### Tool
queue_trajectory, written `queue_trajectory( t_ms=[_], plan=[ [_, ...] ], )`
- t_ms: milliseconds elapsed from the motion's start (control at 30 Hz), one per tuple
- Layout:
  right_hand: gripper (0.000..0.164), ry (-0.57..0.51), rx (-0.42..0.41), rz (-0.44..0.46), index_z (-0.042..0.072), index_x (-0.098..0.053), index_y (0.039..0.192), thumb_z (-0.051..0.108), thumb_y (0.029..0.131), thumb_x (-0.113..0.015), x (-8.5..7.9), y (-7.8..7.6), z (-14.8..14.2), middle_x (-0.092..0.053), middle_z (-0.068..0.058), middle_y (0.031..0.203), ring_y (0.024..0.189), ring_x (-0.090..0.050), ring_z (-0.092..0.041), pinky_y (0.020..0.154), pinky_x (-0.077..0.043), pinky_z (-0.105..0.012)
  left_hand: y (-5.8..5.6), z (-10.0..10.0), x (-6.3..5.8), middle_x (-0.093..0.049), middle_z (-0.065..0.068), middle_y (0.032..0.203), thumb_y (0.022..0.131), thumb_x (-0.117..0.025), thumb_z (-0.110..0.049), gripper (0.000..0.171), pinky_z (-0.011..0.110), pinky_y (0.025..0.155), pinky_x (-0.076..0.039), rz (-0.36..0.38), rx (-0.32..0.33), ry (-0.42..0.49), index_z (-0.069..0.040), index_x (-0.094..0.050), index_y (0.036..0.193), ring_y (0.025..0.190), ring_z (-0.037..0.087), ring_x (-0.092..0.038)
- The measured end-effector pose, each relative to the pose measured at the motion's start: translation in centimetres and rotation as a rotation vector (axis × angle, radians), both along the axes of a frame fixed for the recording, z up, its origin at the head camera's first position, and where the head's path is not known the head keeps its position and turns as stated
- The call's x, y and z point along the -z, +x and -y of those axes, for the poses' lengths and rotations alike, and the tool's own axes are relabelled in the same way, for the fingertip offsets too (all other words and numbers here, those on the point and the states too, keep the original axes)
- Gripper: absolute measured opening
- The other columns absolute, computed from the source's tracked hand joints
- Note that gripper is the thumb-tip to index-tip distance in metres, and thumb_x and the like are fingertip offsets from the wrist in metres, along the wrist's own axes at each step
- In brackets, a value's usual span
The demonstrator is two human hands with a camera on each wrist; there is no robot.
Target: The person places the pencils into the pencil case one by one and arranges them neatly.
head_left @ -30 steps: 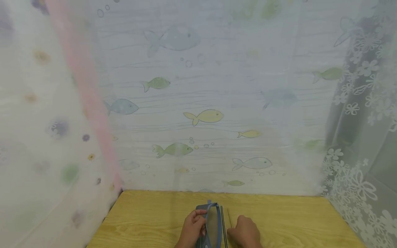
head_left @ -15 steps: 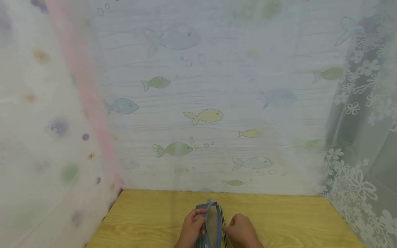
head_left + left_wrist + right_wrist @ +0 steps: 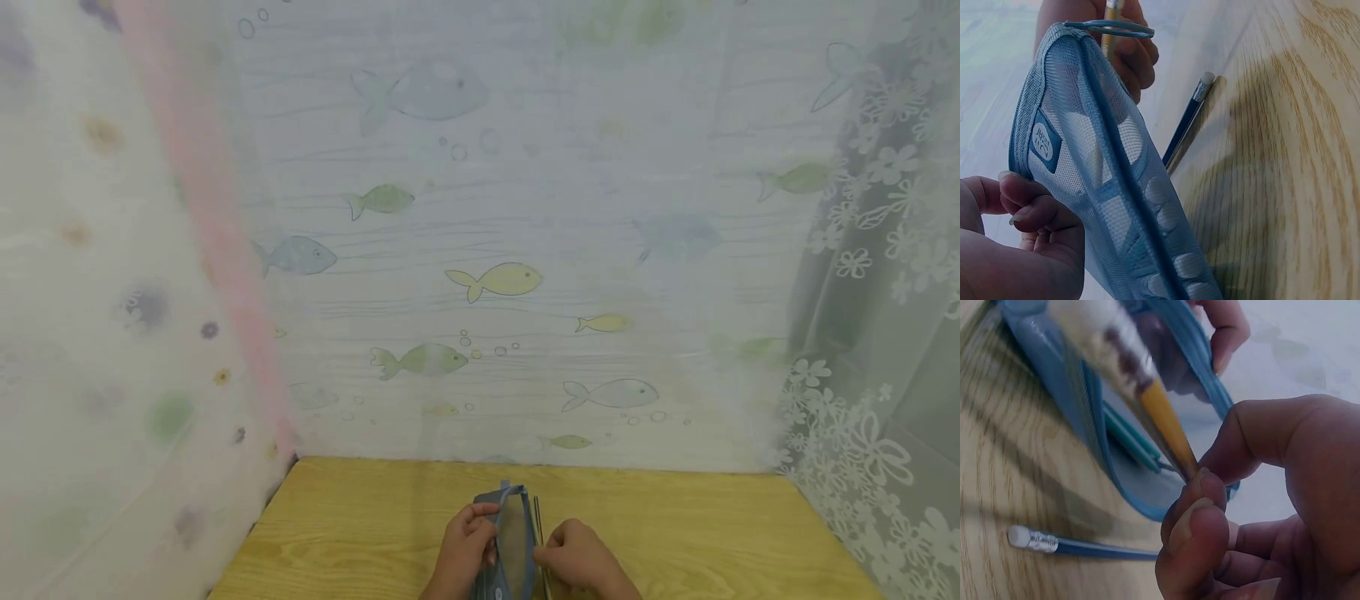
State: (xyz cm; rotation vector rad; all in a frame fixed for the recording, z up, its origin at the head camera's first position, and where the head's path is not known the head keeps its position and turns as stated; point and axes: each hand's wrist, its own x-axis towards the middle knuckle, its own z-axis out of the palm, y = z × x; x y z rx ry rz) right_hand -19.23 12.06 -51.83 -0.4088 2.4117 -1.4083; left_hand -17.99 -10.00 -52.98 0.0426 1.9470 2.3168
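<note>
A blue mesh pencil case stands with its zip open, its opening facing my right hand. My left hand pinches the left edge of that opening between thumb and fingers. In my right hand, a yellow pencil with a white eraser end is pinched between thumb and fingertips. The pencil is right at the case's right rim, overlapping the opening in the right wrist view. A teal slim item shows inside the case. Beside the case, a dark blue pencil with a white eraser lies on the table.
The wood-grain table ends at a fish-patterned curtain behind the hands. A floral sheet hangs on the left, and a sheer flowered curtain hangs on the right.
My right hand has lifted the yellow pencil from the table right of the blue pencil and moved it left to the case's rim. My left hand keeps its place on the case.
</note>
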Motion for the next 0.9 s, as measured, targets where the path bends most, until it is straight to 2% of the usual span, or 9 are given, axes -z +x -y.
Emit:
queue_trajectory(
  t_ms=[267,467,900],
  plan=[
    [0.037,-0.033,-0.03,0.008,0.02,-0.053,0.056,0.019,0.091,-0.063,-0.4,0.2,0.5,-0.051,0.007,0.047,0.043,-0.033,-0.009,0.046,-0.027,-0.029,-0.3,-0.1,0.3,-0.05,-0.006,0.066,0.098,-0.055,-0.006,0.039,0.022,0.054,-0.04,-0.006,-0.003,0.006,0.007,-0.056,0.135,0.057,0.01,-0.049],
    [0.038,-0.059,-0.05,-0.003,0.019,-0.053,0.055,0.017,0.092,-0.062,-0.3,0.2,1.0,-0.05,0.008,0.047,0.042,-0.04,-0.007,0.047,-0.034,-0.026,-0.4,-0.4,0.6,-0.05,-0.006,0.066,0.095,-0.056,-0.004,0.04,0.022,0.054,-0.042,-0.003,-0.015,-0.013,0.009,-0.057,0.133,0.056,0.009,-0.048],
    [0.032,-0.111,0.0,0.06,0.017,-0.053,0.059,0.011,0.09,-0.06,0.8,-0.1,1.8,-0.049,0.007,0.051,0.045,-0.044,-0.008,0.047,-0.038,-0.025,-0.6,-0.6,1.1,-0.05,-0.006,0.068,0.095,-0.056,-0.003,0.037,0.022,0.054,-0.043,-0.019,-0.006,-0.018,0.009,-0.059,0.13,0.057,0.01,-0.046]
  ],
)
